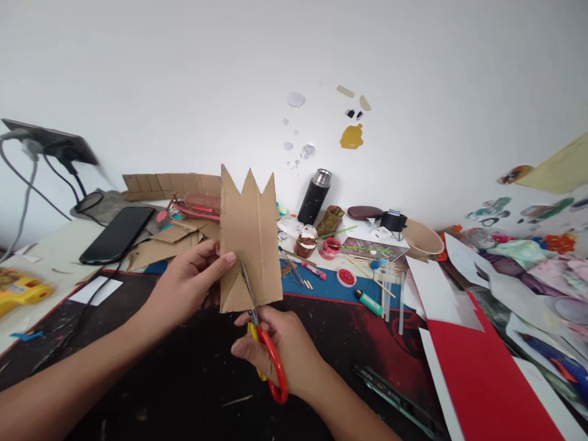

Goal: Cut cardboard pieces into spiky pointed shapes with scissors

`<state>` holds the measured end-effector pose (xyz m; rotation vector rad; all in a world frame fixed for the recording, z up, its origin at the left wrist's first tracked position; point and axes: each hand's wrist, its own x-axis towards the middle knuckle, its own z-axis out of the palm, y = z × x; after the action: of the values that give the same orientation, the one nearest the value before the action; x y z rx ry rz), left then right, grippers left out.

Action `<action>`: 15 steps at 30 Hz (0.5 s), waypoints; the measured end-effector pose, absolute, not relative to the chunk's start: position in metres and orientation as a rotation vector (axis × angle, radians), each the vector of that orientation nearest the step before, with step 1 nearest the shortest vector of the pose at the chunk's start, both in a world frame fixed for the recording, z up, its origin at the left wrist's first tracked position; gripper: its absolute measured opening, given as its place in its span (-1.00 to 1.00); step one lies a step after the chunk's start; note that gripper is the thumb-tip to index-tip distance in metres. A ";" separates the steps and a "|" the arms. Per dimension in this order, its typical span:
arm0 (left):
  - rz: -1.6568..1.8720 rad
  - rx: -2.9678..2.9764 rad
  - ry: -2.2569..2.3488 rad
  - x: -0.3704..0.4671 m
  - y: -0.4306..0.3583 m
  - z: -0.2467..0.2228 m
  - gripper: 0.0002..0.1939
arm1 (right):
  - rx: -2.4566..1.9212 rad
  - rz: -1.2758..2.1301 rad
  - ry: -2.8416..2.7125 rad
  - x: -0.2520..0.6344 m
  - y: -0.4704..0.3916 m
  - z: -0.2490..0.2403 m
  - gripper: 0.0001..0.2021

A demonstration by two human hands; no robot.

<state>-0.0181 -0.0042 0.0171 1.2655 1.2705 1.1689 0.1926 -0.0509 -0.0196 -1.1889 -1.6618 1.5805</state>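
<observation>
A brown cardboard piece [257, 239] with three pointed tips along its top is held upright at the centre. My left hand [195, 275] grips its left edge, thumb on the front and fingers behind. Scissors [271, 361] with red and yellow handles are in my right hand [287, 343], below the cardboard. One blade lies over the front of the cardboard, entering from its lower edge and pointing up toward my left thumb. The other blade is hidden behind it.
A black phone [117, 236] and cardboard scraps [177, 239] lie to the left. Behind stand a black flask [315, 199] and paint jars [305, 242]. A green glue tube [369, 303], a cutter knife [395, 398] and red paper [487, 380] lie to the right.
</observation>
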 end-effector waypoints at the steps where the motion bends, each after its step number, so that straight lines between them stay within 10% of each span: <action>1: 1.167 1.273 1.268 -0.018 -0.005 0.018 -0.50 | -1.155 1.615 -1.641 0.193 -0.051 -0.020 -0.25; 15: 1.148 1.270 1.240 -0.018 -0.008 0.021 -0.55 | -1.182 1.583 -1.634 0.193 -0.056 -0.026 -0.19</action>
<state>-0.0178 -0.0076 0.0208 1.2700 1.2403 1.1479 0.1929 -0.0559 -0.0255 -1.1821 -1.6337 1.5829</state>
